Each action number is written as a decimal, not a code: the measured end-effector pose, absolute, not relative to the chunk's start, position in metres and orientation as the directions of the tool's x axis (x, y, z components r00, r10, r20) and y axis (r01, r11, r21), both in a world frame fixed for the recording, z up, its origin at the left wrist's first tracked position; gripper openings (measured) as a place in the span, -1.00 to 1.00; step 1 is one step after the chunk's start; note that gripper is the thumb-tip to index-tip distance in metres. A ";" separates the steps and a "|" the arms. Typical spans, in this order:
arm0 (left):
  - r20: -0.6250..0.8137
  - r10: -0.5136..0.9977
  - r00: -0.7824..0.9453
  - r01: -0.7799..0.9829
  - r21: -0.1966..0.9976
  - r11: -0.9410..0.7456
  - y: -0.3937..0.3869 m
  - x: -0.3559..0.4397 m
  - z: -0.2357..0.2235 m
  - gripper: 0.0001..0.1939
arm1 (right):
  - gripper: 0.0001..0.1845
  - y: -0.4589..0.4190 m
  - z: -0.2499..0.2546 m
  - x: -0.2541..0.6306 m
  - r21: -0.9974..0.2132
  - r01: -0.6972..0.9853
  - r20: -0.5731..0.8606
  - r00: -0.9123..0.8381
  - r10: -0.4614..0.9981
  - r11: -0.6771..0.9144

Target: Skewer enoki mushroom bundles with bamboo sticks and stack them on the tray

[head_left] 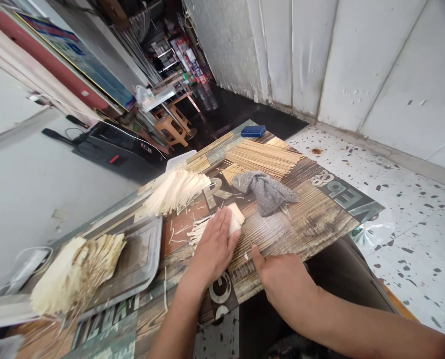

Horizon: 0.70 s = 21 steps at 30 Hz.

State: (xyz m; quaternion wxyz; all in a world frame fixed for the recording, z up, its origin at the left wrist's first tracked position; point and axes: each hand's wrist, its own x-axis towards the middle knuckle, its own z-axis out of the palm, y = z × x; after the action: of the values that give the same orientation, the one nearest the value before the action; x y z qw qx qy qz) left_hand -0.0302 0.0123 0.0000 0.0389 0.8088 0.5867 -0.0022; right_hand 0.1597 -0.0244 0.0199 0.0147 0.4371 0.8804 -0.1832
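My left hand lies flat, fingers stretched out, pressing a pale bunch of what looks like enoki mushrooms onto the table. Thin white stems stick out from under its left side. My right hand is closed round a thin bamboo skewer, whose far end meets the bunch beside my left thumb. The tip itself is hidden. Just beyond my left hand sits a fanned pile of similar pale bunches. More bunches, on skewers, rest over a clear plastic tray at the left.
A grey cloth lies beyond my hands, with a spread of bamboo skewers behind it. At the far corner of the patterned table is a blue box. Stools stand farther off; a white wall runs along the right.
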 end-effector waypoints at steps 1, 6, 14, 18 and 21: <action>-0.044 0.948 0.316 0.947 0.063 -0.314 0.012 -0.030 -0.001 -0.36 | -0.44 -0.024 0.019 0.159 -0.312 0.774 -0.182 -0.618 0.765 0.551; -0.004 0.940 0.340 0.938 0.076 -0.339 0.012 -0.031 -0.003 -0.41 | -0.52 -0.024 0.018 0.156 -0.308 0.771 -0.162 -0.620 0.768 0.558; 0.024 0.941 0.338 0.938 0.069 -0.339 0.012 -0.031 -0.006 -0.40 | -0.57 -0.017 0.023 0.151 -0.297 0.778 -0.159 -0.612 0.775 0.553; 0.029 0.942 0.334 0.940 0.065 -0.335 0.012 -0.030 -0.008 -0.39 | -0.60 -0.014 0.026 0.148 -0.286 0.783 -0.167 -0.609 0.776 0.553; 0.013 0.944 0.330 0.942 0.060 -0.330 0.012 -0.030 -0.007 -0.38 | -0.60 -0.013 0.025 0.147 -0.281 0.785 -0.161 -0.606 0.779 0.553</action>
State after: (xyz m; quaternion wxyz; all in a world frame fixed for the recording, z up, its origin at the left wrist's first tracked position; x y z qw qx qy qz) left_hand -0.0300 0.0120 -0.0074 0.0208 0.8151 0.5785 0.0228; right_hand 0.1468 -0.0131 0.0246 0.0088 0.4437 0.8810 -0.1638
